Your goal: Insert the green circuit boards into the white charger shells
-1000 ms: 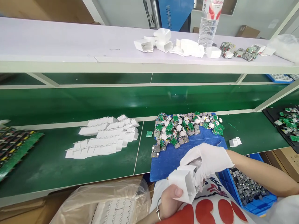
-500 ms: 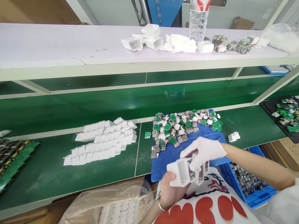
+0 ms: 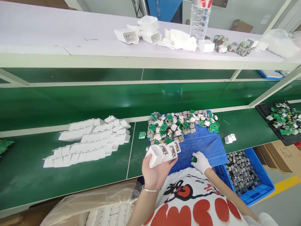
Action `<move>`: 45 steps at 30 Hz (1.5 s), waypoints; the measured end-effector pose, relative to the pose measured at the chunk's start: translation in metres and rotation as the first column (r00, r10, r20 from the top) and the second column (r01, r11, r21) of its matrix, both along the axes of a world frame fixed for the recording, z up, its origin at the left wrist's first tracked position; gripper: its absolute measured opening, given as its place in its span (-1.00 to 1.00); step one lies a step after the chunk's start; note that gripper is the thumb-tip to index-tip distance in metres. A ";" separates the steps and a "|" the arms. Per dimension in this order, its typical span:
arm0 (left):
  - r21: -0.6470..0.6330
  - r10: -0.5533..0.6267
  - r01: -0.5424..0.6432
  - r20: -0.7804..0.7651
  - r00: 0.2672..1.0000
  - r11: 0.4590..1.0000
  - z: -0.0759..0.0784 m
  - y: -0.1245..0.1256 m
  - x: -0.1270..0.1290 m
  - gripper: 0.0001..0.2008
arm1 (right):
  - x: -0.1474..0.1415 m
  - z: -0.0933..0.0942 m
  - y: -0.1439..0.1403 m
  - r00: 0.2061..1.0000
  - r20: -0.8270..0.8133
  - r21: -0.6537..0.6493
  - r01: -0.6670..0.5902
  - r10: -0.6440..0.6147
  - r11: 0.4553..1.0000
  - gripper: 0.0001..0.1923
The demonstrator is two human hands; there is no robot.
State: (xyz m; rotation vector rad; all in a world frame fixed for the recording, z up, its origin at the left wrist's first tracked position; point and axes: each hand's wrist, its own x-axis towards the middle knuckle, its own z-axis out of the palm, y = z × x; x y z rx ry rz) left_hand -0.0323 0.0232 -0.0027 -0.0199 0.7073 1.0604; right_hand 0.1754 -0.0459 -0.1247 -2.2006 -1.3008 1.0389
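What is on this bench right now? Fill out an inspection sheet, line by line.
Surface: green bench mat with a blue plastic board lying on it.
Job's things: row of joined white plastic charger shells in the bare left hand; small green circuit board pinched by the white-gloved right hand.
Clutter: heap of green circuit boards on the blue board; rows of white shells at left; metal tweezers; blue bin of dark parts.
Grippers: left hand closed on the shells; right hand closed on the board.
Cables: nothing seen.
Surroundings: white upper shelf with a clear water bottle and loose shells.
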 end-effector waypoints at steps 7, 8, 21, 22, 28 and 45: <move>-0.056 -0.046 0.044 -0.025 0.999 0.997 -0.005 -0.002 0.001 -0.70 | 0.012 -0.035 0.005 0.991 0.132 0.068 -0.003 -0.006 0.998 -0.68; -0.064 -0.049 0.047 -0.033 0.998 0.997 -0.005 -0.003 0.000 -0.69 | 0.017 -0.041 0.001 0.987 0.158 0.074 0.014 -0.026 0.997 -0.68; 0.002 -0.039 0.039 -0.015 0.999 0.999 -0.009 0.000 -0.002 -0.70 | 0.045 -0.065 -0.014 0.973 0.210 0.136 0.066 -0.094 0.989 -0.54; 0.002 -0.051 0.051 -0.013 0.999 0.999 -0.009 -0.001 0.000 -0.70 | 0.044 -0.062 -0.009 0.977 0.205 0.146 0.035 -0.065 0.989 -0.53; 0.007 -0.086 0.086 -0.003 0.996 0.996 -0.007 -0.007 0.004 -0.68 | 0.059 -0.044 0.019 0.930 0.344 0.177 0.074 -0.132 0.981 -0.35; -0.005 -0.054 0.054 0.015 0.998 0.999 -0.004 -0.016 0.009 -0.70 | 0.017 -0.028 0.075 0.917 0.223 0.034 -0.346 0.330 0.938 -0.71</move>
